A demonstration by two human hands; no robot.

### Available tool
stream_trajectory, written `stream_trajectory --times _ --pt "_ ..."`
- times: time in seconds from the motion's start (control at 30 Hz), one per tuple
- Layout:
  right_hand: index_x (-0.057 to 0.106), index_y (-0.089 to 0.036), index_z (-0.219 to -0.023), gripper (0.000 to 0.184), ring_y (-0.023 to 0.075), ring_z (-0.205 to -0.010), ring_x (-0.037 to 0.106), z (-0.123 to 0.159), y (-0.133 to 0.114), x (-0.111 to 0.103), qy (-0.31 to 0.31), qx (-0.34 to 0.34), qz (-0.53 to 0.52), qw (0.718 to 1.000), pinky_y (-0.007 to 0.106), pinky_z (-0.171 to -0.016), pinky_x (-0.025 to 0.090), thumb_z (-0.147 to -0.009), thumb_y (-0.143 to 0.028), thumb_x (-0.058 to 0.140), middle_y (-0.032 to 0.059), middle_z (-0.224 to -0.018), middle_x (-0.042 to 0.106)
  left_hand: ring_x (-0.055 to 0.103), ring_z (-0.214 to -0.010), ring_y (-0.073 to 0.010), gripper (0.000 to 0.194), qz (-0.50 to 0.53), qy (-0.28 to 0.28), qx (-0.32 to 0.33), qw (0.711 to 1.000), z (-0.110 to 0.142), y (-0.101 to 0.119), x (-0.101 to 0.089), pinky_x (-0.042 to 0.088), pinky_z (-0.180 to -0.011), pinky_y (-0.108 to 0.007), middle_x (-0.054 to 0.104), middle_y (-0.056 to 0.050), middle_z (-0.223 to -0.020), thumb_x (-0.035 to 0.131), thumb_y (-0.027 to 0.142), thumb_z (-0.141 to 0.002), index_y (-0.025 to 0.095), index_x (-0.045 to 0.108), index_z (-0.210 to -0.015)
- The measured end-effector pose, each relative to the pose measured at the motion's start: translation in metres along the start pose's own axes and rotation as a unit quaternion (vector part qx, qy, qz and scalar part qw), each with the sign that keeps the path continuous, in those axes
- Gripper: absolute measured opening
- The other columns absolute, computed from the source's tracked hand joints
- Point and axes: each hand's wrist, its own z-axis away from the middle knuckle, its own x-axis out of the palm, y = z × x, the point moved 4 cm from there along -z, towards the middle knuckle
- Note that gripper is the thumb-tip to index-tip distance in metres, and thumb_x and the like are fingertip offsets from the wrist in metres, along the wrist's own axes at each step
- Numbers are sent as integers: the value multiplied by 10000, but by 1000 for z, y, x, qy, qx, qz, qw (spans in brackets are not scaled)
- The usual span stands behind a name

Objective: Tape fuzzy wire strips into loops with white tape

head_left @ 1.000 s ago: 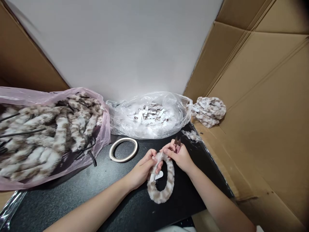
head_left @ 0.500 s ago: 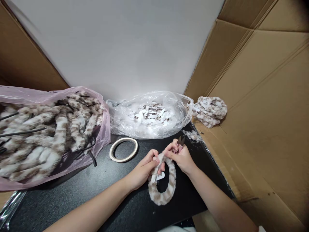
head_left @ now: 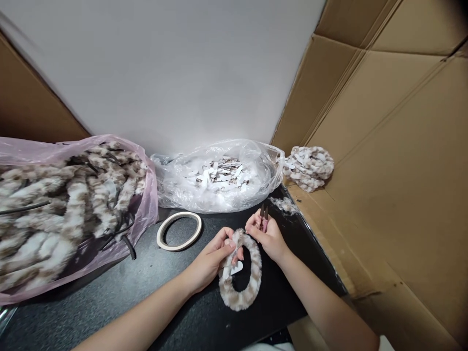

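Note:
My left hand [head_left: 220, 251] is closed on the upper left of a fluffy beige-and-white fur loop [head_left: 241, 300]. A white tag [head_left: 237, 267] hangs inside the loop, by its left side. At the loop's upper right is my right hand [head_left: 268, 236], closed around pink-handled thread snips [head_left: 263, 219], whose dark blades point up and stand apart. The thumb and forefinger of this hand are pinched together close to the top of the fur; whether they hold a thread or touch the loop I cannot tell.
A pink plastic bag [head_left: 152, 187] of furry strips and dark cords lies at left. Behind is a clear bag [head_left: 175, 192] of white-tabbed pieces. A tape roll [head_left: 197, 233] rests on the black table [head_left: 146, 297]. Furry loops [head_left: 310, 168] are piled beside cardboard [head_left: 395, 146].
My right hand has drawn slightly away from the loop's top, and the snips have turned more upright. The left hand keeps its hold. The whole view has shifted a little.

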Motion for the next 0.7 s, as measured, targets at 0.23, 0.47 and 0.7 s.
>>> stream_trajectory --times 0.23,0.47,0.7 --pt "407 -215 -761 437 75 -436 216 1 7 -3 10 14 -43 999 226 -411 145 -905 -624 356 -55 -608 408 494 -559 -69 261 -7 10 -17 1000 0 0 0 368 -571 -174 640 6 -697 672 312 -835 184 448 -872" --pt "551 -212 -900 363 162 -612 539 -3 -21 -70 137 -48 347 927 259 -566 387 -966 -488 325 7 -672 560 492 -561 -68 276 -2 15 -26 1000 1 1 0 373 -574 -175 639 8 -703 695 320 -816 184 457 -845" --pt "572 -154 -1048 310 283 -791 624 25 -21 -201 257 12 591 765 365 -660 445 -903 -386 428 162 -905 679 488 -563 -71 287 -9 12 -28 1000 1 1 0 369 -578 -177 639 5 -702 692 336 -814 185 450 -852"
